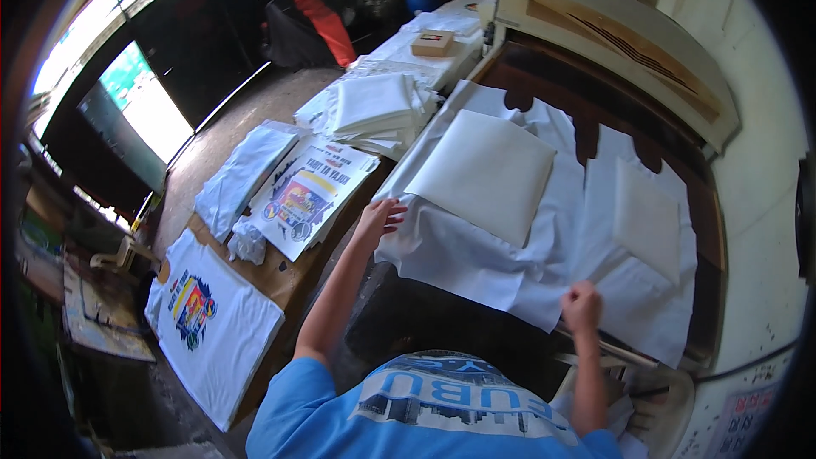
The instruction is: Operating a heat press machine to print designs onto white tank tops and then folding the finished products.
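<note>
Here's our left hand [380, 219], fingers loosely apart at the left border of the left cloth [455, 251]; whether they touch it, we can't tell. Over to our right hand [581, 306]: fingers curled together in a fist by the near edge of the cloths, and whether any fabric is pinched inside stays hidden from us.

Both cloths lie side by side on the dark press bed [531, 66], neck cut-outs pointing away from us. A white sheet [480, 174] covers much of the left one, and a smaller-looking sheet [646, 221] sits over the right cloth [591, 246]. Beyond them, the press lid [612, 34] stands raised, walling off the far side.

Out left now, to the brown worktop [327, 246]: a pile of prints [306, 195], a crumpled rag [246, 240] squeezed in beside it, folded pale fabric [246, 177], and nearest us a printed shirt [212, 323]. Farther up, a stack of white sheets [374, 106], then a small box [432, 42] sitting in the middle of the far table [408, 70].
</note>
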### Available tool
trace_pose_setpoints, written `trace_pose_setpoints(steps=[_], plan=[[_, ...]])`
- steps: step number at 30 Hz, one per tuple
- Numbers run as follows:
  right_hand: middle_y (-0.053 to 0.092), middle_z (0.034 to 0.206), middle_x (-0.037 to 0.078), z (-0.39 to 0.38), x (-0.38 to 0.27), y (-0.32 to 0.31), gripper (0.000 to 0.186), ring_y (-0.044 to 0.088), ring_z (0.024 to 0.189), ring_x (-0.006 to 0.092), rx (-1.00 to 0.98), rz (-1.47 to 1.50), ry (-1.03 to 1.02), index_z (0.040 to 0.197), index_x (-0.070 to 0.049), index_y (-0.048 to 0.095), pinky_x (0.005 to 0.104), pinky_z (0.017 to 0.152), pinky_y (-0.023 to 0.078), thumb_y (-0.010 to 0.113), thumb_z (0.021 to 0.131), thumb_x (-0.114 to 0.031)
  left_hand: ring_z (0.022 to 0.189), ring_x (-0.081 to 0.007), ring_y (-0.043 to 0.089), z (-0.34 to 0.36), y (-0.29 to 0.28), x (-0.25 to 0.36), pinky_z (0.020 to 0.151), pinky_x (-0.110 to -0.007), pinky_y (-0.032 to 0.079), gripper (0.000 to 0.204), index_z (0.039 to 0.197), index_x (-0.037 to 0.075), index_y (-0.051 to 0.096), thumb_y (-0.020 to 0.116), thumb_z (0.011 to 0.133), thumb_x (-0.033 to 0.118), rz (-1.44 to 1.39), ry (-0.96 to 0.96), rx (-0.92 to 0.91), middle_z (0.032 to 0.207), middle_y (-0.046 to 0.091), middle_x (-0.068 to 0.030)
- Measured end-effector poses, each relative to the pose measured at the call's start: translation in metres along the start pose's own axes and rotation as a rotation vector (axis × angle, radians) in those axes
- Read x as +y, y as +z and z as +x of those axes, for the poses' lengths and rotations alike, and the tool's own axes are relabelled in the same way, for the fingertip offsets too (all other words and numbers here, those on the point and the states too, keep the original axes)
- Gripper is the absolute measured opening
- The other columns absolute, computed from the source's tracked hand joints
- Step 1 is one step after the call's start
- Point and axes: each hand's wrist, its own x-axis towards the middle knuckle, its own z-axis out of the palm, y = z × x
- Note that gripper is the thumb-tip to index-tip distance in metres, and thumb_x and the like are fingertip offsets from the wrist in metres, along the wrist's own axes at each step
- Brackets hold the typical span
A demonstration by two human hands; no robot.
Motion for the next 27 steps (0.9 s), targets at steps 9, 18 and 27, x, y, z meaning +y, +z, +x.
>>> trace_pose_setpoints(steps=[9, 18, 27], plan=[[0.055, 0.07, 0.011, -0.075, -0.069, -0.009, 0.013, 0.056, 0.065, 0.0299, -0.106, 0.222, 0.094, 0.072, -0.005, 0.057, 0.0372, 0.058, 0.045, 0.061, 0.072, -0.018, 0.067, -0.0142, 0.058, 0.096, 0.009, -0.012, 0.053, -0.03, 0.044, 0.029, 0.105, 0.009, 0.048, 0.048, 0.084, 0.028, -0.176, -0.234, 0.085, 0.086, 0.062, -0.007], [0.056, 0.082, 0.015, 0.024, 0.019, 0.015, 0.026, 0.058, 0.077, 0.0299, 0.007, -0.278, 0.253, 0.083, -0.001, 0.053, 0.0375, 0.064, 0.048, 0.06, 0.076, -0.024, 0.066, -0.0114, 0.054, 0.092, 0.049, 0.014, 0.056, -0.026, 0.041, 0.044, 0.111, 0.003, 0.049, 0.067, 0.07, 0.008, -0.213, 0.019, 0.113, 0.077, 0.06, -0.0022], [0.056, 0.087, 0.018, 0.057, 0.046, 0.033, 0.014, 0.058, 0.081, 0.0315, -0.131, -0.424, 0.186, 0.084, 0.001, 0.053, 0.0383, 0.068, 0.049, 0.055, 0.075, -0.01, 0.058, -0.0063, 0.051, -0.063, 0.026, -0.042, 0.051, -0.017, 0.04, 0.05, 0.119, -0.003, 0.042, 0.063, 0.074, 0.005, -0.166, 0.083, 0.132, 0.076, 0.061, -0.0043]])
